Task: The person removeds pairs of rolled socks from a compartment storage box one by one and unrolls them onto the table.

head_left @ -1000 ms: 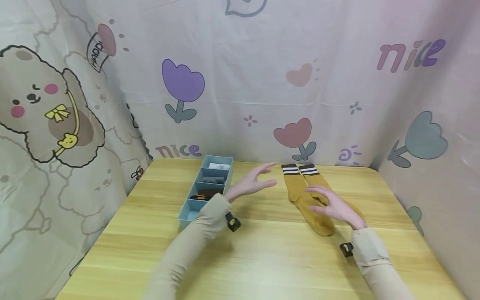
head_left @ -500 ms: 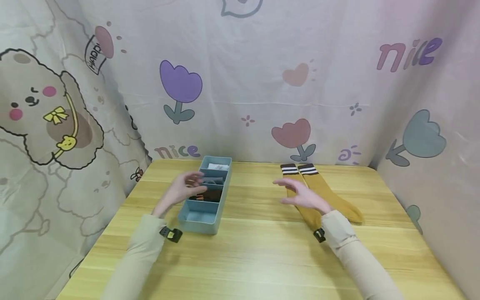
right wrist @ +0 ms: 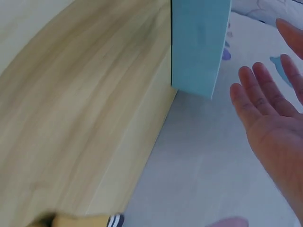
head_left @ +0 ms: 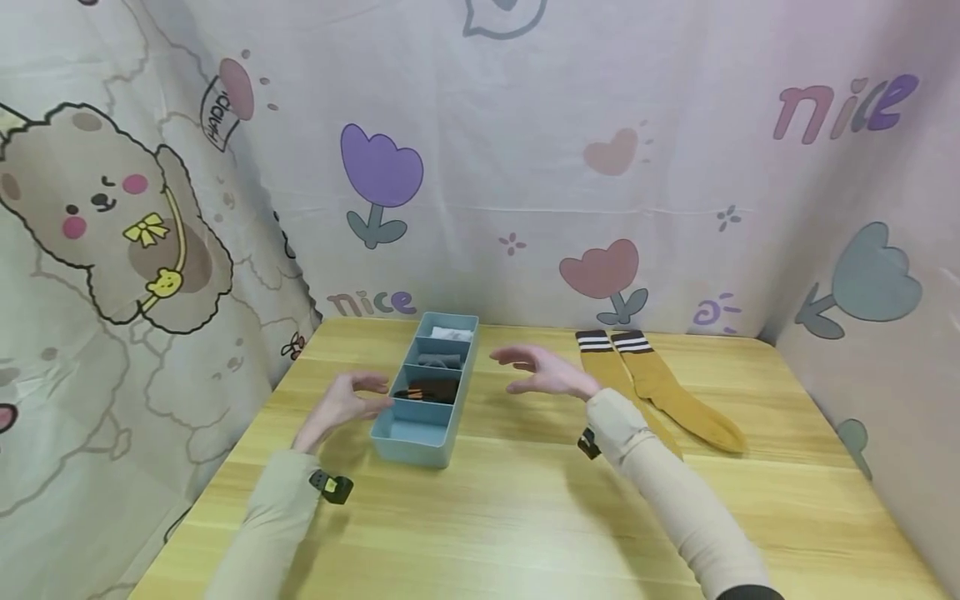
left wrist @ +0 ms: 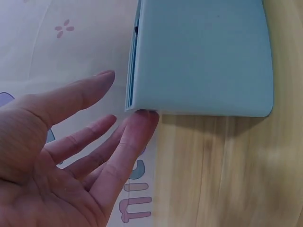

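A light blue divided box (head_left: 411, 454) stands on the table, left of the middle. Its compartments hold a white folded cloth (head_left: 452, 334), a grey rolled cloth (head_left: 439, 361) and a dark brown cloth item with orange stripes (head_left: 435, 390); the front one shows its blue floor. My left hand (head_left: 347, 405) is at the box's left side, fingers loosely bent. In the left wrist view its fingertips (left wrist: 147, 116) appear at the box's edge; contact is unclear. My right hand (head_left: 546, 372) hovers between box and socks, holding nothing. Two mustard socks (head_left: 678, 400) with striped cuffs lie on the right.
The wooden table (head_left: 495, 517) reaches back to a printed curtain (head_left: 487, 167), which also hangs along the left and right sides. My right forearm (head_left: 660, 483) passes in front of part of the nearer sock.
My left hand has crossed from the box's right side to its left. The right hand has moved left, away from over the socks toward the box. Socks and box stay put.
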{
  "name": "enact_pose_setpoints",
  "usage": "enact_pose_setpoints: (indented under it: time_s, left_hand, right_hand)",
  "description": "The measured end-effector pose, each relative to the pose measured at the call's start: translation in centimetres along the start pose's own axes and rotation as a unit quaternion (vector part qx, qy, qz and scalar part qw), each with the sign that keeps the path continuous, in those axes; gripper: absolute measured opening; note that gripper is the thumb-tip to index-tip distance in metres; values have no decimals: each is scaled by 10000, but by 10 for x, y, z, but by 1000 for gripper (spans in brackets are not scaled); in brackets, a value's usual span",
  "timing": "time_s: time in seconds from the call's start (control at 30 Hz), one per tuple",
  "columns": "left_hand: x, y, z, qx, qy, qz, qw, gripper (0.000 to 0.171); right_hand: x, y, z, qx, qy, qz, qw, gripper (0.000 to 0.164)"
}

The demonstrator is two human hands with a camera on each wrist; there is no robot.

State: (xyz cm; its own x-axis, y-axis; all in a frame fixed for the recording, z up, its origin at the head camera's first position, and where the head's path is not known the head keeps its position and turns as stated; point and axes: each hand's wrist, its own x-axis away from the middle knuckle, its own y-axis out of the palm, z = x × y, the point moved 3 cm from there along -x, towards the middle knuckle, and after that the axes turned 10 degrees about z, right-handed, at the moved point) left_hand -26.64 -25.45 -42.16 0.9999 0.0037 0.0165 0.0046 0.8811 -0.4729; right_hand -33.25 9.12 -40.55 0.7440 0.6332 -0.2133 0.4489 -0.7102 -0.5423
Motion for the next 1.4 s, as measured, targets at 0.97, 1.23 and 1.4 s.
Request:
enact_pose_setpoints:
  time_s: [0.97,1.23,1.4]
  left_hand:
    - [4,-8,-11,31,-136,-302,9994,36]
    - [12,-15,-14,91,-228,-232,9994,35]
    - [17,-19,-14,70,-199,-235,9995,35]
  right_hand:
    - [-101,98,-32,-440,221,-1657,9849,63]
    - [-113,122,-44,706,419,-2229,9714,67]
    - [-118,135,-49,1328,280,-2609,9558,73]
